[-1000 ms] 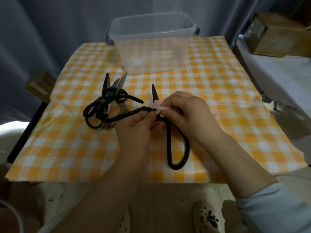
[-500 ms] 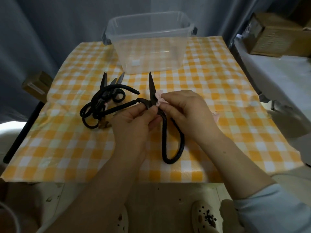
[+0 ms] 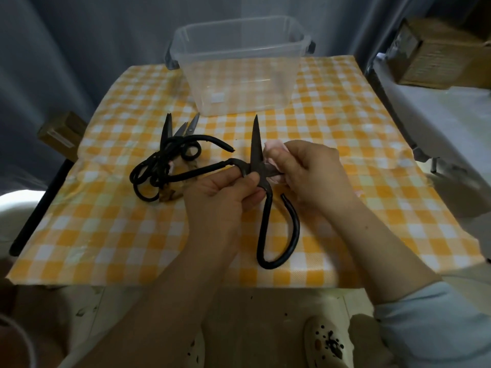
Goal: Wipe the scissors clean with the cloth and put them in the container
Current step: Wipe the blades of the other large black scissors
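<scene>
**Open scissors, one blade in the cloth**

- Scissors [image 3: 266, 208] are at mid-table [image 3: 345, 123], blades spread. One blade points up and away. The other runs right, into the pink cloth [image 3: 272, 147]. I cannot tell whether the loop handle rests on the table.
- Left hand [image 3: 220, 192] is closed on the shank at the pivot, thumb and fingers pinching it.
- Right hand [image 3: 316, 171] is curled round the cloth, wrapping it over the hidden blade.
- Container [image 3: 239, 83] stands at the far edge, well apart, and looks empty.
- A heap of other scissors [image 3: 164, 166] lies to the left.

Likely step: wiping one blade, early in the job.

To do it well:
- Draw the cloth from pivot toward tip, fingers behind the edge rather than across it.
- Hold the pivot firm with the left hand so the blades cannot swing shut on the right fingers.
- The upright blade looks bare and wants its turn.
- Close the blades before carrying them over.
</scene>
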The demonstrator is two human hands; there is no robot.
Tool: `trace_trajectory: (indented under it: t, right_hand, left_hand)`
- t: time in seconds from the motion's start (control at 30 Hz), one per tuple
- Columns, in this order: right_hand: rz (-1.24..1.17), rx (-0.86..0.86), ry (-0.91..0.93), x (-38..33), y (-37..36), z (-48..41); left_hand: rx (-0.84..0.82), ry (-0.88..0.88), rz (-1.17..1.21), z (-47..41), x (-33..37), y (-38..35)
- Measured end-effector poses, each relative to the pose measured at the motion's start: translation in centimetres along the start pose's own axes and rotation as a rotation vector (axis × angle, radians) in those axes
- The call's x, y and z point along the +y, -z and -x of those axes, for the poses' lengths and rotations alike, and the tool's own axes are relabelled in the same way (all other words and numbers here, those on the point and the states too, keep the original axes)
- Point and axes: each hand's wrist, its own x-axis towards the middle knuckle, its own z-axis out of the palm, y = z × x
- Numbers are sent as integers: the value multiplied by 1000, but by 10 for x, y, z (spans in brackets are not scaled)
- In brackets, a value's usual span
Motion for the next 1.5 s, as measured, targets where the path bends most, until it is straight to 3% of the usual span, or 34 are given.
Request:
trace_trajectory:
  t: [0.1, 0.17, 0.37, 0.67, 0.73, 0.83, 0.9, 1.13, 1.3, 1.5]
  right_hand:
    - [-408, -324, -79, -3, 23, 3]
    - [-418, -433, 10, -1, 26, 7]
    - [-303, -47, 94, 7, 4, 5]
    - [-408, 252, -10, 3, 18, -5]
    - [-318, 183, 11, 2, 28, -4]
    - [-346, -160, -11, -9, 31, 4]
    - [-366, -271, -65, -13, 30, 7]
    - [-294, -332, -3, -8, 29, 3]
    - [-347, -444, -96, -5, 31, 4]
    - [-254, -442, -54, 4, 43, 2]
  left_hand:
    - [14, 7, 8, -2, 3, 3]
    - [10, 4, 9, -3, 5, 4]
    - [-24, -65, -40, 0, 3, 1]
    - [-45, -37, -70, 1, 0, 2]
    - [-50, -48, -76, 0, 1, 3]
    - [-59, -69, -87, -1, 3, 3]
    - [-63, -89, -106, 0, 3, 2]
    - [-110, -101, -152, 3, 1, 3]
    - [-143, -64, -131, 5, 0, 2]
    - [-125, -28, -71, 5, 3, 3]
